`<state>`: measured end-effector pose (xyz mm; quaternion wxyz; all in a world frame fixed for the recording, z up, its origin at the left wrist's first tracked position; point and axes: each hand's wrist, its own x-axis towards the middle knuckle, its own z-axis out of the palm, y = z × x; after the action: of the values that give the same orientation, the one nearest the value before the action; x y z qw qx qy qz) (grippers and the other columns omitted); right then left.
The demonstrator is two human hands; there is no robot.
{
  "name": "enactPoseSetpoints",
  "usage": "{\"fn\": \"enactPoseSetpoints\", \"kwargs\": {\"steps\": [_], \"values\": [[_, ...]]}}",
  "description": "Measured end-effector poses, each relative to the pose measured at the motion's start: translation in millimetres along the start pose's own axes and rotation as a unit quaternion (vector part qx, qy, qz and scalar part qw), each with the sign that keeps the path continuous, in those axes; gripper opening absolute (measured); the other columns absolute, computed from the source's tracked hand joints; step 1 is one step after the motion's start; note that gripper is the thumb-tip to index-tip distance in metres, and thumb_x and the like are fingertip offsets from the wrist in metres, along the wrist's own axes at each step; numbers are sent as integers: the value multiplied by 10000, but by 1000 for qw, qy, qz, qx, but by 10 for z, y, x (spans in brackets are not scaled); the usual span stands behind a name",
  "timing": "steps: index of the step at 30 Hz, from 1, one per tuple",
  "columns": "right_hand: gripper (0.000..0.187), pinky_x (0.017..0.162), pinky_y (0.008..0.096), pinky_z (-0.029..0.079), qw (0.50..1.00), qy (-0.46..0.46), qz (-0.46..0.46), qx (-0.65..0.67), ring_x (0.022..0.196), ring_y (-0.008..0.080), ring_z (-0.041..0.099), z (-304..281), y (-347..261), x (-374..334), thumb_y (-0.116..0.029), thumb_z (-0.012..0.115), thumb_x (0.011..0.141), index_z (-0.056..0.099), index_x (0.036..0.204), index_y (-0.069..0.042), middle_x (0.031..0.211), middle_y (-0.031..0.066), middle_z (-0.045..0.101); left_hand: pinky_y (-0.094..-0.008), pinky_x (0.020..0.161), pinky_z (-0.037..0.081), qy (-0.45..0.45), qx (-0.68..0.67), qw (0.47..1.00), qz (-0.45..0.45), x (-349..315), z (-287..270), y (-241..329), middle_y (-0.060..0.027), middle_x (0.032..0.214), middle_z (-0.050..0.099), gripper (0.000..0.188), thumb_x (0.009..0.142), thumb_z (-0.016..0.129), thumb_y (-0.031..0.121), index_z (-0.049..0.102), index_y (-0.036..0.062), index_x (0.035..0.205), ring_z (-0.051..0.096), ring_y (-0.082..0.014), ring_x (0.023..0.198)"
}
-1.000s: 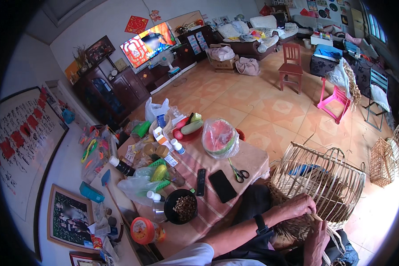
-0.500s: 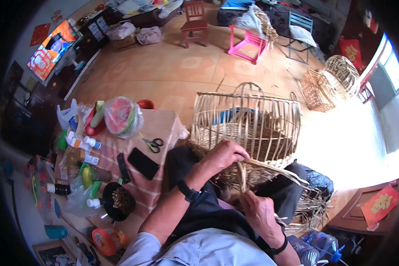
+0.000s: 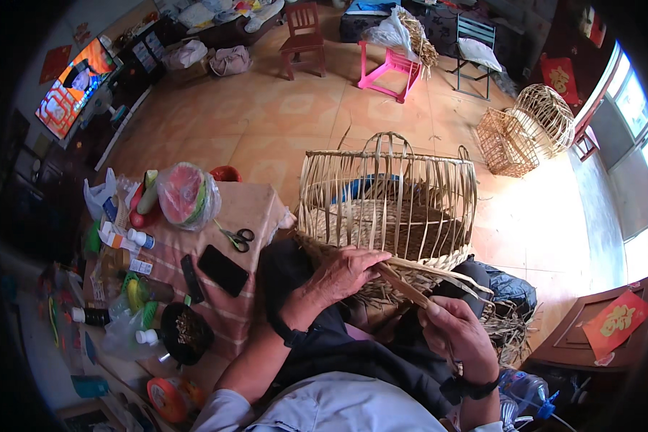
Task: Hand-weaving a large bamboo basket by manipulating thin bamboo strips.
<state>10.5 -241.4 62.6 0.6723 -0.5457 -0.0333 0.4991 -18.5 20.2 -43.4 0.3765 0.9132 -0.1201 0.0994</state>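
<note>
The unfinished basket (image 3: pixel 389 219) stands just before the lap, a flat strip (image 3: pixel 405 286) at its near woven edge, the left hand (image 3: pixel 345 275) pinching its far end and the right hand (image 3: pixel 461 331) its near end. The step appears to be weaving the strip in, so the next move likely calls for even tension. The left fingertips' undersides are hidden, and the blue thing (image 3: pixel 356 189) behind the stakes is hard to identify.

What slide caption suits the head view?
Right hand grips a flat strip; left hand at the slatted woven basket.
</note>
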Motion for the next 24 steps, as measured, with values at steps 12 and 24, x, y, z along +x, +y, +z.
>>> {"fn": "enactPoseSetpoints", "kwargs": {"steps": [12,24], "values": [[491,480,295,382,806,-107,-345,468,560,114,473,-558,87,344,-487,335,1081,591,1016,-73,678,5,470,-415,731,535,47,-20,990,-131,21,135,5,-196,897,684,180,942,668,184,660,50,1061,688,-358,823],[324,667,281,479,785,161,-322,-504,785,142,602,-178,210,1184,-115,779,830,618,1092,-15,869,61,619,-475,690,523,67,-79,986,-130,18,271,-106,-205,856,675,228,957,627,241,611,57,1091,677,-400,814]]}}
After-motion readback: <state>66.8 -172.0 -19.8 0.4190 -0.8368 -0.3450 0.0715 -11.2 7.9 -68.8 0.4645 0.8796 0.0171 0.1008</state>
